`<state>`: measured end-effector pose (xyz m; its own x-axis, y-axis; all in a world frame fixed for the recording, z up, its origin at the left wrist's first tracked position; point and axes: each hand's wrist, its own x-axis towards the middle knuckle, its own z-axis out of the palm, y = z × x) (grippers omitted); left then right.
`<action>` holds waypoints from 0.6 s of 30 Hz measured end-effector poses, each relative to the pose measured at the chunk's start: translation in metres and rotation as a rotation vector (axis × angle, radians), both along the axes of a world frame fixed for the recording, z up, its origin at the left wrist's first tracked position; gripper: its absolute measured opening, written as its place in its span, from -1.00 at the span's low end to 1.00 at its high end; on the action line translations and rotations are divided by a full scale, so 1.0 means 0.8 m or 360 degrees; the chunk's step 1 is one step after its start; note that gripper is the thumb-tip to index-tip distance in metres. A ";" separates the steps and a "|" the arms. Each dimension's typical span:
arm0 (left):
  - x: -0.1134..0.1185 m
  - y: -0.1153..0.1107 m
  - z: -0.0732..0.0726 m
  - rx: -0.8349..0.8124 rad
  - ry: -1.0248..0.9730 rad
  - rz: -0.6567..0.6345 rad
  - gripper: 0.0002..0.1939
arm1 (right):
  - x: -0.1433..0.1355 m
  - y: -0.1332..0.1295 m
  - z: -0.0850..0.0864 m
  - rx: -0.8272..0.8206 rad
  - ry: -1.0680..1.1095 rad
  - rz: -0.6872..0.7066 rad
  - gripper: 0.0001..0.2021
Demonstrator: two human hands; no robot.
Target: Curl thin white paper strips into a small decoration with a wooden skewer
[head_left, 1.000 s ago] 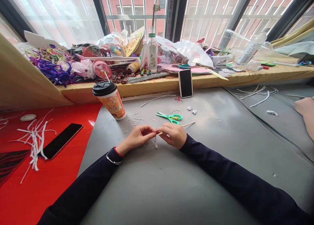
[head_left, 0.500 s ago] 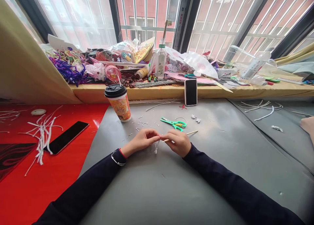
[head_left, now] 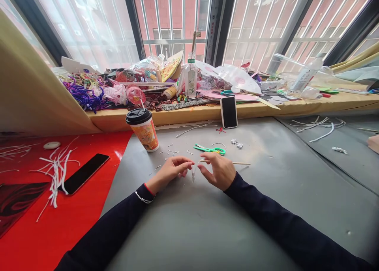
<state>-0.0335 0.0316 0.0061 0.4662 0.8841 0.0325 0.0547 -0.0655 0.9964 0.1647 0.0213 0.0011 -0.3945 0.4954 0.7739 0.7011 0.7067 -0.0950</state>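
My left hand [head_left: 177, 168] pinches a white cord between thumb and fingertips. Below the pinch dangles the small knotted end of the white cord [head_left: 193, 177]. My right hand [head_left: 218, 170] is just to the right, thumb and index finger spread apart, while a thin wooden stick [head_left: 243, 163] runs through its other fingers and sticks out on both sides. Beyond the right hand lie green-handled scissors [head_left: 204, 148], partly hidden by that hand. Small white knotted pieces [head_left: 237, 143] rest behind them, and short cord clippings [head_left: 175, 152] are scattered past my left hand.
A lidded paper cup [head_left: 145, 133] stands at the left, with a propped phone [head_left: 229, 112] at the back. Another phone [head_left: 85, 174] and white cords [head_left: 60, 172] lie on the red surface. Craft materials crowd the sill [head_left: 118, 119]. Another person's hand [head_left: 373, 143] shows at far right.
My right hand has moved slightly right, away from my left hand, and its thumb and index finger have spread. The stick went with it. The view has shifted a little.
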 end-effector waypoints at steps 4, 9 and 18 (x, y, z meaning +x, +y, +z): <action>-0.004 0.004 -0.003 -0.0048 -0.0082 0.0048 -0.71 | 0.000 -0.004 0.009 0.0088 -0.0083 0.0042 -0.91; -0.005 0.005 -0.005 -0.0089 -0.0157 0.0042 -0.76 | -0.005 -0.012 0.012 0.0248 -0.0240 0.0044 -0.91; -0.005 0.007 -0.006 -0.0066 -0.0423 0.0037 -0.84 | -0.002 -0.019 0.012 0.0617 -0.0232 -0.0039 -0.77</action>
<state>-0.0372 0.0374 0.0010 0.4259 0.8975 0.1147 -0.2079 -0.0263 0.9778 0.1628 0.0063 0.0107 -0.5056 0.1891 0.8418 0.7046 0.6536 0.2764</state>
